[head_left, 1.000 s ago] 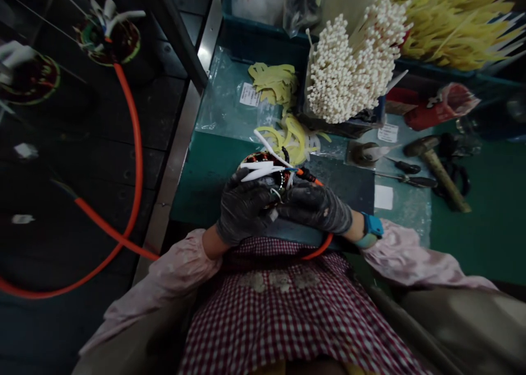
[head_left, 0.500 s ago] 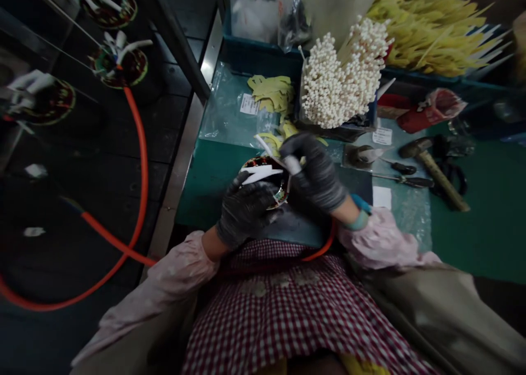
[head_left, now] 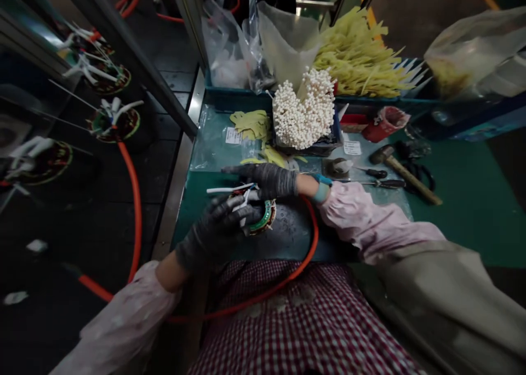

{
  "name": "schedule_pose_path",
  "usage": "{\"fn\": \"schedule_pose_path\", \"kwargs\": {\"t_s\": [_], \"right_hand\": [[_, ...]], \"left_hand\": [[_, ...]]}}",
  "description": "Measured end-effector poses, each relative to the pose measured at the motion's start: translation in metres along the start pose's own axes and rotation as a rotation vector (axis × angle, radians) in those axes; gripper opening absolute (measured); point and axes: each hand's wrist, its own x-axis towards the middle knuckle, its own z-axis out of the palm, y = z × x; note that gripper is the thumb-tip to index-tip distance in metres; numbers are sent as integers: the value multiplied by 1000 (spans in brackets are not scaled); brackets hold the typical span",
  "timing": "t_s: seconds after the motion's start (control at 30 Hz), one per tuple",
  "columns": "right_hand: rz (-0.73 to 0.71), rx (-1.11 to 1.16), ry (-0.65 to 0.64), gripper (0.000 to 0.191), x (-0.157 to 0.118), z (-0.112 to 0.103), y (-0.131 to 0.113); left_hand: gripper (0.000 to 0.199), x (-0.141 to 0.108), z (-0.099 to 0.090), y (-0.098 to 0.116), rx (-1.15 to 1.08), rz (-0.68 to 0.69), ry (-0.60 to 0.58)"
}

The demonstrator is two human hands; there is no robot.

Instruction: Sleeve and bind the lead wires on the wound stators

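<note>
my left hand [head_left: 211, 230], in a dark grey knit glove, comes up from the lower left with its back showing and its fingers partly bent over thin white sleeves [head_left: 221, 190] and the near-left side of a round copper-wound ring with a green inner rim [head_left: 265, 217]. that ring sits on a dark flat pad [head_left: 290, 230] at the near edge of the green worktop [head_left: 460, 211]. my right hand [head_left: 265, 178], gloved alike, reaches in from the right, palm down, fingers stretched leftward over the ring's far side; its thumb is hidden, and i cannot tell whether either hand is closed on anything. a blue band [head_left: 322, 188] circles my right wrist, above a bright orange cable [head_left: 312, 227]. two white printed labels, one left [head_left: 234, 136] and one right [head_left: 352, 147], carry lines too small to read.
</note>
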Motion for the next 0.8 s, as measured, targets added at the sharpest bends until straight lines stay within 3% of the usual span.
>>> {"fn": "schedule_pose_path", "kwargs": {"t_s": [0.1, 0.2, 0.27, 0.37, 0.43, 0.5, 0.63, 0.7, 0.8], "right_hand": [[158, 334, 141, 89, -36, 1, -3], [476, 524, 391, 61, -87, 18, -12], [578, 566, 478, 57, -108, 40, -21], [655, 626, 615, 58, -110, 73, -36], [637, 615, 640, 58, -102, 82, -42], [559, 422, 649, 56, -94, 73, -41], [477, -424, 701, 40, -75, 18, -22], [527, -598, 706, 34, -56, -10, -10], [627, -651, 668, 34, -21, -33, 5]], "left_hand": [[32, 9, 3, 9, -52, -47, 25], [40, 9, 16, 26, -4, -166, 57], [38, 11, 25, 36, 59, -240, 77], [30, 17, 33, 45, 156, -314, 118], [27, 21, 35, 50, 186, -321, 138], [24, 22, 34, 57, 196, -328, 127], [37, 11, 37, 68, 310, -467, 148], [37, 4, 41, 65, 333, -463, 160], [27, -3, 48, 53, 285, -351, 155]]}}
